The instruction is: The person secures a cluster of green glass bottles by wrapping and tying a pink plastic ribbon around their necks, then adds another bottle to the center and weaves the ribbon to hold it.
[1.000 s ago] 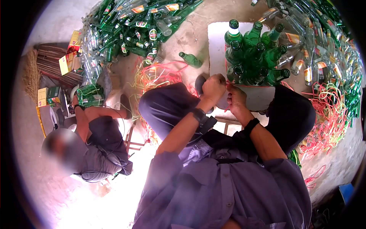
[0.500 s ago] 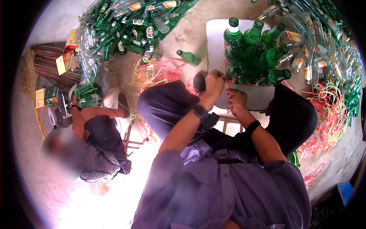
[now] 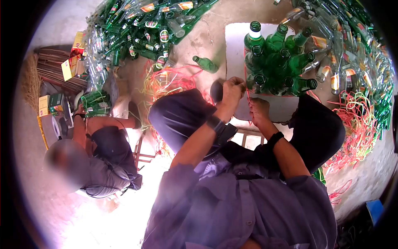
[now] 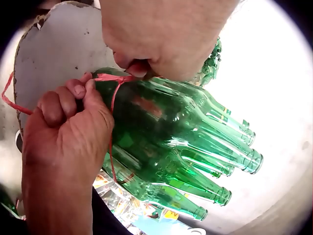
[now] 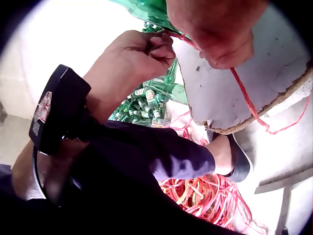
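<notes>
Several green glass bottles (image 3: 275,62) stand bunched upright on a white board (image 3: 236,45). A red plastic string (image 4: 113,100) runs round the bunch, with a knot or crossing at its near side in the left wrist view. My left hand (image 3: 233,94) pinches one part of the string beside the bottles; its fingertips are partly hidden in the left wrist view. With curled thumb and fingers, my right hand (image 3: 260,111) grips the other part, just nearer to my body. A loose tail of string (image 5: 249,103) hangs from the right hand past the board's chipped edge.
Heaps of loose bottles (image 3: 145,29) lie at the back left and right. Tangled red and yellow string (image 3: 352,128) covers floor on both sides. One green bottle (image 3: 205,63) lies alone left of the board. Another person (image 3: 103,162) sits at the left.
My right hand has drawn slightly down and away from the left, widening the gap between them with the string in both. The bottles have stayed in place.
</notes>
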Tool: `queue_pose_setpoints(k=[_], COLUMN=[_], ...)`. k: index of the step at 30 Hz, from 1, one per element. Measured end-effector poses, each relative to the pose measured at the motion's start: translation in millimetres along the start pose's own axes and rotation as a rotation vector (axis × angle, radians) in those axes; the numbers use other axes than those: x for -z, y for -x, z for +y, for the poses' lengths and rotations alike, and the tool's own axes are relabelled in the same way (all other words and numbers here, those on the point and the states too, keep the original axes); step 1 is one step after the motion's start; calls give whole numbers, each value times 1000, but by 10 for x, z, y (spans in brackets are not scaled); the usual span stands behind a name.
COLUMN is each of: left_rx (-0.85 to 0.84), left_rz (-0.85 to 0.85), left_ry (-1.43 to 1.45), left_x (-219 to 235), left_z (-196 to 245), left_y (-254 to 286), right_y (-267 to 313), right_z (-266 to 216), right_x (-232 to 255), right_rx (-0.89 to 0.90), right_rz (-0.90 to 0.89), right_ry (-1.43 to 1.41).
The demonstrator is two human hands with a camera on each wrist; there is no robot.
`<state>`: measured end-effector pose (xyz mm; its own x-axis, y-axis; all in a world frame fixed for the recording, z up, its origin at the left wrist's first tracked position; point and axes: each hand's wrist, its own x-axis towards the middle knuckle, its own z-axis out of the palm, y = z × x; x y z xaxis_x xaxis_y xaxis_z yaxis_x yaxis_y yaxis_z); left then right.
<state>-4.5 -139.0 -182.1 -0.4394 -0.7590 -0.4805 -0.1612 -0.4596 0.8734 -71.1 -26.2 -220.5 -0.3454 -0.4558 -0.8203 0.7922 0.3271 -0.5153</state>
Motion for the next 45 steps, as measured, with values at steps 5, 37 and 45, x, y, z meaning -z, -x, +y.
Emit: queue_pose_setpoints(k=[5, 37, 45], left_rx=[-2, -140, -149], left_rz=[-46, 110, 109], left_ry=[-61, -877, -885], left_x=[73, 69, -44], left_z=[42, -122, -172], left_y=[1, 265, 270], right_y=[-70, 80, 148], right_z=[32, 104, 63], right_x=[26, -92, -63], right_rx=[-51, -34, 97], right_rz=[-10, -33, -29], right_ry=[-15, 14, 131])
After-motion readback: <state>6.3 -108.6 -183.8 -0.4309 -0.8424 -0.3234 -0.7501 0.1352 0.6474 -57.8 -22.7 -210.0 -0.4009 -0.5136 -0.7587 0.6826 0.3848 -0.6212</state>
